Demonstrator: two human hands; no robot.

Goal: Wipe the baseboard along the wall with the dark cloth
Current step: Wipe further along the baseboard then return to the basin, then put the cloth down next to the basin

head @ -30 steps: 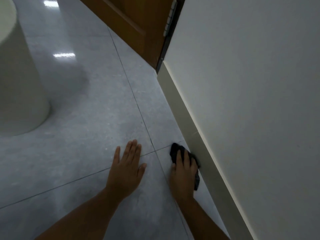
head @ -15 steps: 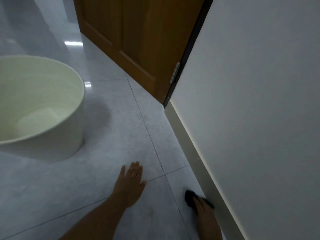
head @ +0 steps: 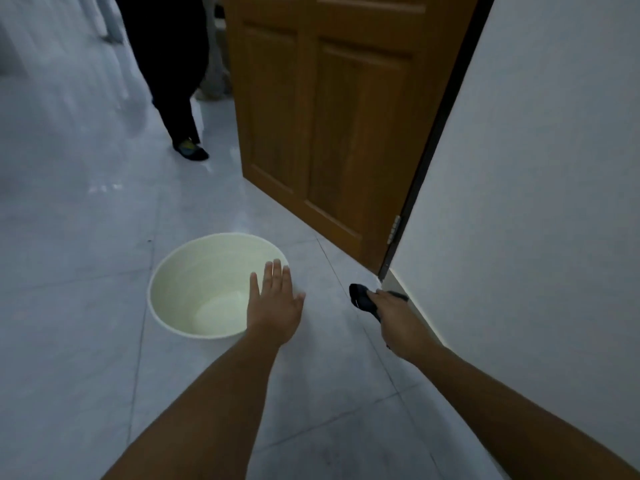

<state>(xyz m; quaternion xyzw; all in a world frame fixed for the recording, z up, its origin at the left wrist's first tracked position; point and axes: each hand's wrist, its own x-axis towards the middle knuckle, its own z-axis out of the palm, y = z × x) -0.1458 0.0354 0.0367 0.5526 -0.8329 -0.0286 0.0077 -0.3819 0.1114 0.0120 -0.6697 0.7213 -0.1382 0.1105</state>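
Observation:
My right hand (head: pixel 396 315) grips the dark cloth (head: pixel 362 299), which sticks out past my fingers toward the door. The hand is held out beside the pale baseboard (head: pixel 420 311) that runs along the foot of the white wall (head: pixel 536 202); I cannot tell whether the cloth touches the baseboard. My left hand (head: pixel 275 304) is stretched forward with fingers spread and holds nothing. It hovers at the right rim of a cream bucket (head: pixel 194 292).
The cream bucket stands on the grey tiled floor (head: pixel 86 341) left of my arms. A brown wooden door (head: pixel 329 126) stands open where the baseboard ends. Another person's dark trouser leg and shoe (head: pixel 188 150) are at the back left.
The view has lifted and pulled back, showing the whole door and bucket. My left hand came off the floor and reached toward the bucket. My right hand and cloth moved forward, near the door.

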